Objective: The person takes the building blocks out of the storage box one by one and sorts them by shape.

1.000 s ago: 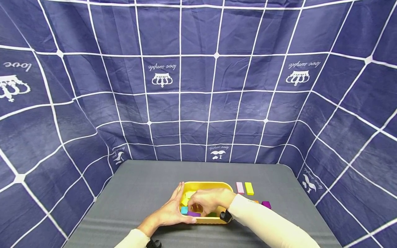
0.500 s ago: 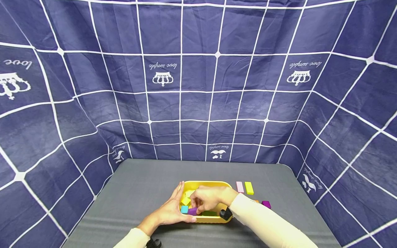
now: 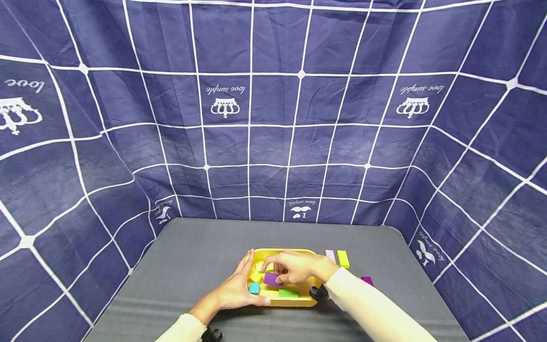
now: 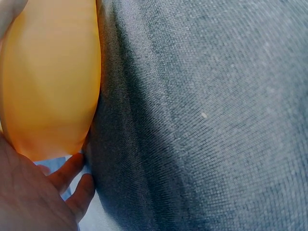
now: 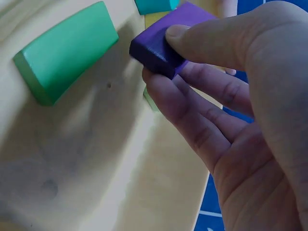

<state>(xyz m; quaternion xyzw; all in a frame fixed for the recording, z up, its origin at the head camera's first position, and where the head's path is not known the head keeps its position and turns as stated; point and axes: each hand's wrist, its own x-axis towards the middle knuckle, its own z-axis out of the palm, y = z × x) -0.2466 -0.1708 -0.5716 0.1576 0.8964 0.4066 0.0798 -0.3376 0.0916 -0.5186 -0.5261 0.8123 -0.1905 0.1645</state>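
Purple block (image 5: 155, 37) pinched by R hand (image 3: 299, 266)

Block's showing smooth, flat rect. faces, darker at one end; it's hanging tilted over yellow tub (image 3: 295, 303), left of ctr. R thumb's pressing one face, fingers curling opp. L hand (image 3: 236, 290), spread wide, is touching tub's left end. Green block (image 3: 288, 294) is lying near side, blue block (image 3: 254, 289) near-left.

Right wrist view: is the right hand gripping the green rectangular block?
No, the right hand pinches a purple rectangular block, while the green rectangular block lies apart inside the yellow rectangular tub.
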